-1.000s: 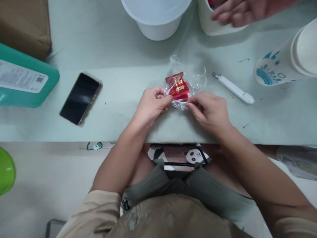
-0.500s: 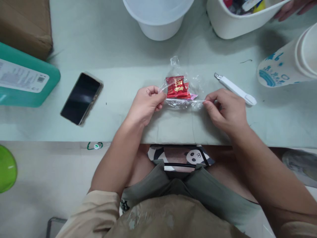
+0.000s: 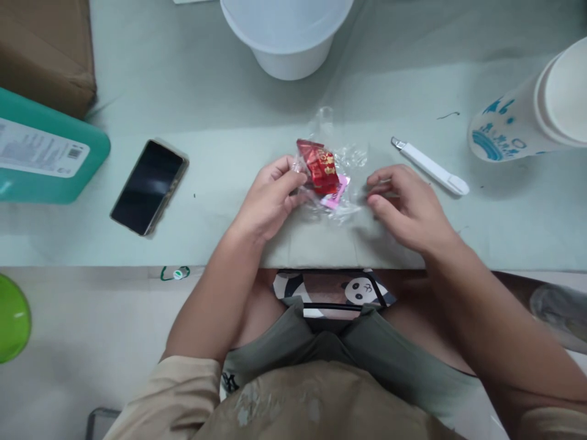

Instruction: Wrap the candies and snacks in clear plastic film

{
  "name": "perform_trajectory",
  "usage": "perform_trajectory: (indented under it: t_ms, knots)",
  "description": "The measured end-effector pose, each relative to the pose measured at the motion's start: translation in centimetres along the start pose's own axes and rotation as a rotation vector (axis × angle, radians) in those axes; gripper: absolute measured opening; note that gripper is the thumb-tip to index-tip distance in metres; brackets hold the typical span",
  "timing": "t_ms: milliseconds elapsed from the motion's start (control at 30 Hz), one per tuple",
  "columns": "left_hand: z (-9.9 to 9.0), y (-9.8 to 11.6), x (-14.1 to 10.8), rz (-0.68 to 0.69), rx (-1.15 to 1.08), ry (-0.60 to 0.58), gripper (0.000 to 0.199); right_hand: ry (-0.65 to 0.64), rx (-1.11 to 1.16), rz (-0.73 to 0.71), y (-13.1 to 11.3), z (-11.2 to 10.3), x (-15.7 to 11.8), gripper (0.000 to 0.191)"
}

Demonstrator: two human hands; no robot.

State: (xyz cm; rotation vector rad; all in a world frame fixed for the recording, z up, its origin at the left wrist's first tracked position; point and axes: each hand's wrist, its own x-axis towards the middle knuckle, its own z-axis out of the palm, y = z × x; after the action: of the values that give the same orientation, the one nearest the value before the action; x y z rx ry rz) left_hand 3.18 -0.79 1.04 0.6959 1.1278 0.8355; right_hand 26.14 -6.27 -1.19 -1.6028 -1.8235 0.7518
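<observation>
My left hand (image 3: 275,192) pinches the left edge of a clear plastic bag (image 3: 351,157). Inside the bag lie a red wrapped packet (image 3: 322,166) with gold lettering and a pink packet (image 3: 336,192). My right hand (image 3: 406,205) is just right of the bag, its thumb and fingers apart with nothing between them. Beyond my right hand a white utility knife (image 3: 431,166) lies on the table, its metal tip pointing to the upper left.
A phone (image 3: 149,187), a green container (image 3: 50,150) and a cardboard box (image 3: 46,55) are on the left. A white tub (image 3: 293,58) stands at the back, stacked paper cups (image 3: 518,125) at the right. The table edge (image 3: 321,264) runs below my hands.
My right hand has let go of the bag's right side. The bag has loosened, and the packets have tilted. The white bin with small items and another person's hand have gone from the upper right.
</observation>
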Motion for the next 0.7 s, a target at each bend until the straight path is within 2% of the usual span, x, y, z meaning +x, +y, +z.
perform_trajectory:
  t_ms: [133, 267, 333, 400, 500, 567, 600, 700]
  knots:
    - [0.5, -0.3, 0.1, -0.013, -0.032, 0.022, 0.014, 0.064, 0.106, 0.143, -0.2, 1.8, 0.1, 0.03]
    - [0.9, -0.4, 0.4, -0.057, -0.028, 0.021, 0.01, 0.086, 0.094, 0.138, -0.3, 3.1, 0.6, 0.053]
    - [0.9, -0.6, 0.5, -0.077, 0.058, 0.042, 0.01, 0.087, 0.054, 0.119, -0.5, 3.3, 1.0, 0.053]
    - [0.9, -0.9, 0.6, 0.008, 0.256, 0.145, 0.012, 0.086, -0.002, 0.111, -0.7, 3.4, 1.5, 0.046]
    - [0.6, -1.3, 0.8, 0.308, 0.627, 0.314, 0.027, 0.077, -0.047, 0.128, -1.0, 3.2, 1.9, 0.035]
    - [0.4, -1.3, 0.9, 0.447, 0.781, 0.337, 0.019, 0.083, -0.056, 0.132, -1.3, 2.9, 2.0, 0.031]
    - [0.2, -1.2, 1.0, 0.479, 0.826, 0.336, 0.013, 0.092, -0.07, 0.127, -1.3, 2.8, 2.0, 0.029]
    - [-0.2, -0.8, 1.1, 0.5, 0.874, 0.352, 0.022, 0.121, -0.156, 0.096, -1.4, 2.4, 1.9, 0.025]
